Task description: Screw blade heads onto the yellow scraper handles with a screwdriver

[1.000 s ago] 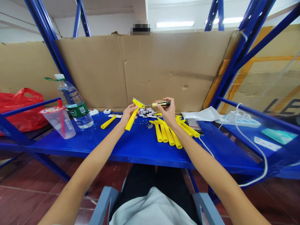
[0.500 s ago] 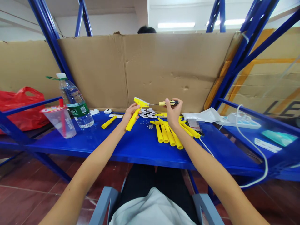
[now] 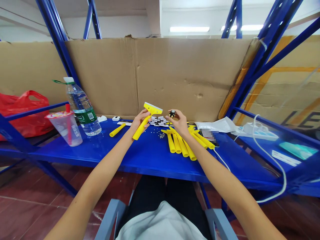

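Note:
My left hand [image 3: 139, 120] is closed round a yellow scraper [image 3: 142, 128], its wide head tilted up and to the right. In my right hand [image 3: 180, 122] is a screwdriver [image 3: 172, 114]; its black handle end faces me and its shaft is hidden from view. The screwdriver is apart from the scraper head. Below my right hand lie several yellow scraper handles [image 3: 177, 144] side by side on the blue table [image 3: 140, 156]. A small pile of screws [image 3: 162, 135] sits to their left. Behind it are stacked small white-and-black pieces [image 3: 158, 120].
Another yellow handle [image 3: 117, 130] lies to the left. A water bottle [image 3: 86, 115] and a plastic cup [image 3: 67, 128] stand at the left, near a red bag [image 3: 25, 113]. A white cable [image 3: 283, 173], a power strip [image 3: 262, 132] and a cardboard wall [image 3: 175, 73] surround the workspace.
The screwdriver has come away from the scraper head and swung from lying sideways to pointing its handle end at me. My right hand has shifted left and turned. My left hand still holds the scraper.

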`<state>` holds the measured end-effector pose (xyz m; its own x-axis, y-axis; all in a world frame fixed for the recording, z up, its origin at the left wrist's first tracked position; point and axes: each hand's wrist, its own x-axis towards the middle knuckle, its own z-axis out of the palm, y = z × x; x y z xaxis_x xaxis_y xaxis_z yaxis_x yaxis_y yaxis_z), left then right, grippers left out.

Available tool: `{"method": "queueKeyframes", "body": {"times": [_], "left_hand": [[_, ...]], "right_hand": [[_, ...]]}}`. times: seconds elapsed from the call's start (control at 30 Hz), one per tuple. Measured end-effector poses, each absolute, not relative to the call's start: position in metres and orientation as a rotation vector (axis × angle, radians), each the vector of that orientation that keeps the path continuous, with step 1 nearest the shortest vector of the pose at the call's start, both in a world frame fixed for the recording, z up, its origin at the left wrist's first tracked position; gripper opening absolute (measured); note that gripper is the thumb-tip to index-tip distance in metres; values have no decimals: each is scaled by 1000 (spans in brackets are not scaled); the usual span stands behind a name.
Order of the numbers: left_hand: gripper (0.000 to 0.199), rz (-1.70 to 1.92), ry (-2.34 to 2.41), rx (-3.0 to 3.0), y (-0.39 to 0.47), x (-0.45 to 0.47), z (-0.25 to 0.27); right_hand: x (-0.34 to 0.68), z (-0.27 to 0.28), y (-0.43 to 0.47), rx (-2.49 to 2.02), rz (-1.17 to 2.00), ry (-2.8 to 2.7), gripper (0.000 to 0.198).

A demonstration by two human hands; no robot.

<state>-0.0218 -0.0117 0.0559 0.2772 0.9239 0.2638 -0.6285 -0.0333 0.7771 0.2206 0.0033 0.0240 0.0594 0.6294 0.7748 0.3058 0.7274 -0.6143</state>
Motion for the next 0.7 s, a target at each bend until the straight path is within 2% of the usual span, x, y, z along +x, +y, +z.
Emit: {"method": "queueKeyframes", "body": {"times": [0.37, 0.7], "left_hand": [[42, 1303, 411, 989, -10, -22, 54], [49, 1252, 414, 1036, 0, -26, 46]], "right_hand": [[217, 9, 11, -784, 469, -1525, 46], [219, 5, 12, -876, 358, -1594, 37]]}}
